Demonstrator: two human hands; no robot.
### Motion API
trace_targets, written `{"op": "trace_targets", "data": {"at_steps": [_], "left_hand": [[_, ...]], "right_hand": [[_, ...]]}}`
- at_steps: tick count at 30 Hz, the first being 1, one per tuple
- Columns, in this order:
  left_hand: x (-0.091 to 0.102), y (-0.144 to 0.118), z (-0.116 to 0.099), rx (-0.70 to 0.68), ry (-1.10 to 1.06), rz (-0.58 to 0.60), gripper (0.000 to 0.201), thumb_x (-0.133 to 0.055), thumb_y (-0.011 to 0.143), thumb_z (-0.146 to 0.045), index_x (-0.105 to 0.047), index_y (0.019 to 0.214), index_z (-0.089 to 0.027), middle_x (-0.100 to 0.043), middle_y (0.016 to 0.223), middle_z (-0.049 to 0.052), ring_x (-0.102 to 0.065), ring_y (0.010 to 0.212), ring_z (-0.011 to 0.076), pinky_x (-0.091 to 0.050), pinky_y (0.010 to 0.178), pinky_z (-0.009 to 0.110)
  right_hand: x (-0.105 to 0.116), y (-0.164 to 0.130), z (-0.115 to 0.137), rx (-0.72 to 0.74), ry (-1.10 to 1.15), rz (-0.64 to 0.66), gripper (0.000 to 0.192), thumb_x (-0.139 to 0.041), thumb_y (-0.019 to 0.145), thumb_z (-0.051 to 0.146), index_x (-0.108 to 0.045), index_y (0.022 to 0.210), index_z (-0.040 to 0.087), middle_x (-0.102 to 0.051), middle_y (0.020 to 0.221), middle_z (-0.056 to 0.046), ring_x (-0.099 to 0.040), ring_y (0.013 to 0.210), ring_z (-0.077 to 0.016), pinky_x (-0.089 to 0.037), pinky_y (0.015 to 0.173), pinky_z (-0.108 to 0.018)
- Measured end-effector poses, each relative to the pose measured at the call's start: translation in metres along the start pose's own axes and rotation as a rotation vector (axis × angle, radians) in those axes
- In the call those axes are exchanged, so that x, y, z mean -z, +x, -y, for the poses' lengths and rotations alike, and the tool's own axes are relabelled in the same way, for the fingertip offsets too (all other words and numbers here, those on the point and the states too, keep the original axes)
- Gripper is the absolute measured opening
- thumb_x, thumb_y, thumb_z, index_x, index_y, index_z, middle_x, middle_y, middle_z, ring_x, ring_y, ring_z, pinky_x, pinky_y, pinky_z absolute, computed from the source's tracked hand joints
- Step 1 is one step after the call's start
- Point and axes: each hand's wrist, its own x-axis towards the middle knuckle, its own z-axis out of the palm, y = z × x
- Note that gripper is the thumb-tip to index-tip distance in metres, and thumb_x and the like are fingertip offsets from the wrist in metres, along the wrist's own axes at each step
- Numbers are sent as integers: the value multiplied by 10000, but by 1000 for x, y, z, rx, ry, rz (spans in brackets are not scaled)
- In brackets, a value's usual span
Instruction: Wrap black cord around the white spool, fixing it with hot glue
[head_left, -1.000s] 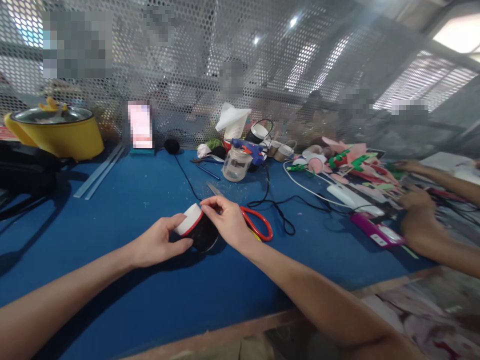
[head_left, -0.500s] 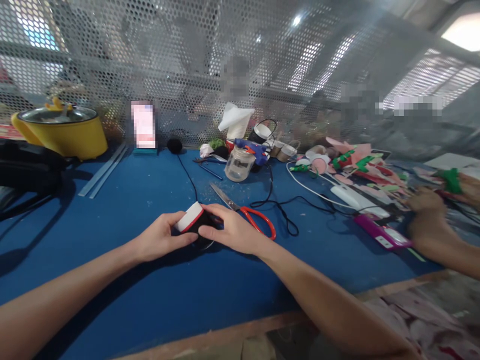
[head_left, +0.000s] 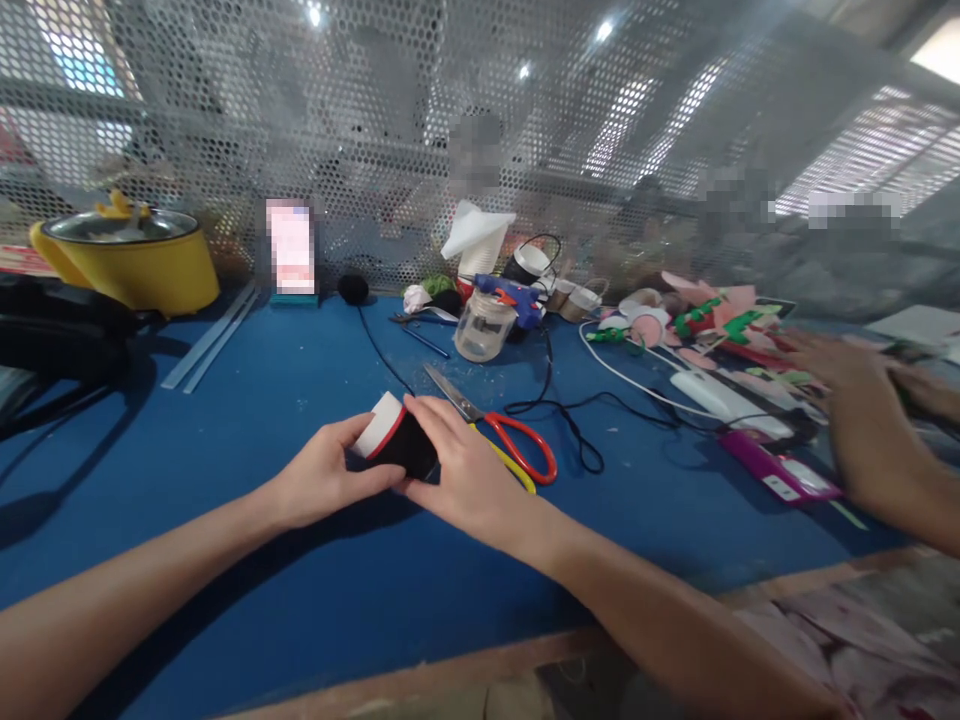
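Black spool (head_left: 409, 447), white end (head_left: 379, 425) probably up-left, both hands gripping

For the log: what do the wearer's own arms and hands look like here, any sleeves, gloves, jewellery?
Both forearms are bare for as far as the frame shows them; no sleeve edge is in view. The left hand and right hand wear no gloves. No ring, watch, bracelet or marking shows on either. Nails look short and unpainted, though they are too small to be sure.
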Motion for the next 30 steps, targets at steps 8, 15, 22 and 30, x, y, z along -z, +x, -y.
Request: {"op": "trace_targets", "data": {"at_steps": [8, 15, 22, 30], "left_hand": [[-7, -3, -3, 67, -73, -63, 207, -535, 711, -297, -544, 817, -120, -589, 727, 23, -554, 730, 188, -445, 697, 307], [-7, -2, 1, 54, -129, -53, 205, -520, 726, -297, -535, 839, -127, -591, 710, 7, -554, 725, 181, -445, 689, 290], [-8, -2, 1, 48, -167, -25, 195, -522, 728, -282, -528, 846, -127, -587, 738, 9, -550, 730, 178, -441, 693, 291], [-7, -4, -1, 82, -175, -31, 242, -461, 758, -324, -531, 888, -132, -596, 760, 14, -531, 855, 214, -420, 744, 311]], "right_hand": [[-8, -2, 5, 83, -217, -13, 619, -568, 727, 196, -334, 1276, 32, -431, 1243, -180, -435, 1070, -293, -395, 899, -430], [-10, -4, 2, 78, -186, -43, 730, -595, 708, 207, -238, 1329, 70, -367, 1294, -179, -368, 1144, -312, -382, 911, -452], [-10, -4, 1, 67, -180, -40, 732, -608, 698, 213, -253, 1324, 82, -395, 1275, -181, -392, 1126, -309, -375, 913, -455], [-10, -3, 5, 62, -194, -20, 684, -605, 696, 189, -301, 1296, 64, -410, 1266, -187, -405, 1108, -317, -396, 886, -470]]}}
